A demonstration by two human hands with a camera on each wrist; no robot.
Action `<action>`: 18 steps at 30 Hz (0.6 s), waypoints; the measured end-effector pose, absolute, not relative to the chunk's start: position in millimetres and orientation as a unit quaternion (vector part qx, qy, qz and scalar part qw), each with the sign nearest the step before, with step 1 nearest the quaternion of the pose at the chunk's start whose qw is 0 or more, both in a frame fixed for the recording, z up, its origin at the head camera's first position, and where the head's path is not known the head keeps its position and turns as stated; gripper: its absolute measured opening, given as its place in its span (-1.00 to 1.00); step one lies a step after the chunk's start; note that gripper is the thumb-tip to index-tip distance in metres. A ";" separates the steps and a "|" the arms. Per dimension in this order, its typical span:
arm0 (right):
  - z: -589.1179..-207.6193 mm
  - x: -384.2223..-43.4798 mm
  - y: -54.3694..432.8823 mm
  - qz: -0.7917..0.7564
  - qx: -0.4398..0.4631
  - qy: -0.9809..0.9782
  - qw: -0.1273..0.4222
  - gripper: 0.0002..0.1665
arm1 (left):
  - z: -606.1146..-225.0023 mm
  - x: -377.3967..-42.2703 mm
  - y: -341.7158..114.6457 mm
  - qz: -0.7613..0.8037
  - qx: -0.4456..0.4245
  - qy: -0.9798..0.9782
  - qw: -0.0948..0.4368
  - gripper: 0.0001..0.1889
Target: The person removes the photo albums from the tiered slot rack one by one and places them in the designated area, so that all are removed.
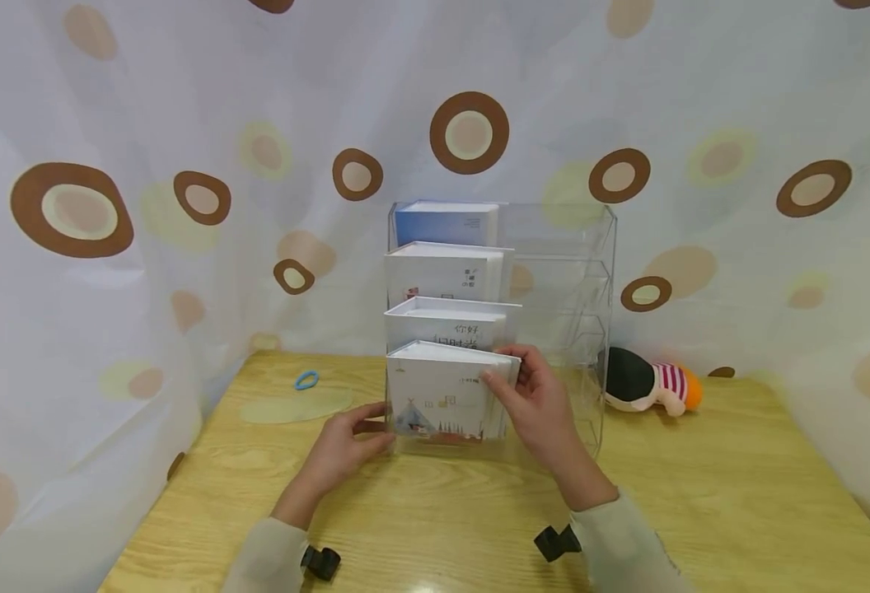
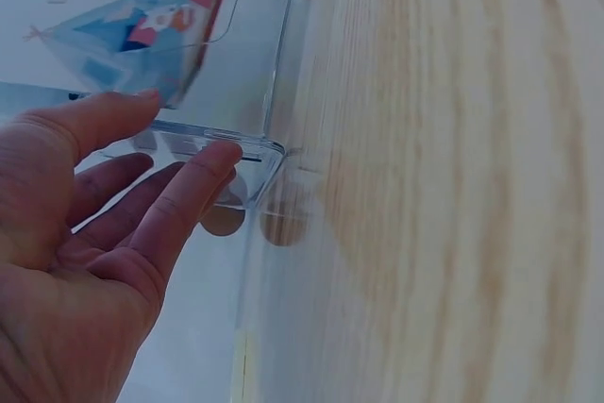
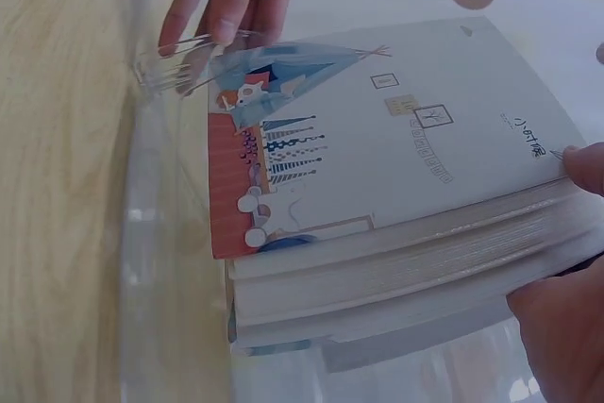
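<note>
A clear plastic tiered rack [image 1: 591, 329] stands on the table with books on its left side. My right hand [image 1: 542, 412] pinches the right edge of the lowest book [image 1: 435, 395], thumb on the white cover and fingers behind. This book, in the right wrist view, has a blue tent picture and thick white pages. It stands in the bottom tier, leaning slightly. My left hand [image 1: 346, 445] touches the rack's lower left corner, thumb at the front and fingers along the side, rather straight in the left wrist view.
Above stand a white book [image 1: 442, 317], another white book [image 1: 442, 268] and a blue-covered book [image 1: 442, 224]. A soft toy [image 1: 646, 383] lies beside the rack on the right. A blue ring [image 1: 306, 380] lies at the back left of the wooden table [image 1: 702, 494]. A spotted curtain hangs behind.
</note>
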State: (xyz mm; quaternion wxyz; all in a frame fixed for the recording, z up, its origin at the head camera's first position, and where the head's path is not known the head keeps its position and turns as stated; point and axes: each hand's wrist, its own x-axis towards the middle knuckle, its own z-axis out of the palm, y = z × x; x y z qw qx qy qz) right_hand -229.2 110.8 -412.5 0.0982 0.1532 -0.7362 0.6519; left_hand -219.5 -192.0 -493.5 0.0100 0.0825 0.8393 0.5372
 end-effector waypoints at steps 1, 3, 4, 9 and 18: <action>-409.4 -229.3 110.8 0.651 0.159 -0.735 0.104 -0.62 | -493.0 -219.6 -191.7 0.538 0.083 0.839 0.010 -0.42; -403.6 -228.7 110.3 0.651 0.170 -0.731 0.111 -0.63 | -491.9 -219.5 -191.4 0.538 0.084 0.838 0.012 -0.42; -401.0 -228.0 110.3 0.652 0.175 -0.729 0.111 -0.63 | -491.6 -219.3 -191.5 0.538 0.084 0.839 0.012 -0.42; -392.8 -224.1 111.3 0.652 0.183 -0.728 0.109 -0.60 | -491.9 -217.9 -192.4 0.538 0.082 0.839 0.017 -0.42; -393.1 -214.3 115.0 0.647 0.176 -0.735 0.105 -0.62 | -495.5 -219.0 -195.7 0.547 0.088 0.832 0.031 -0.42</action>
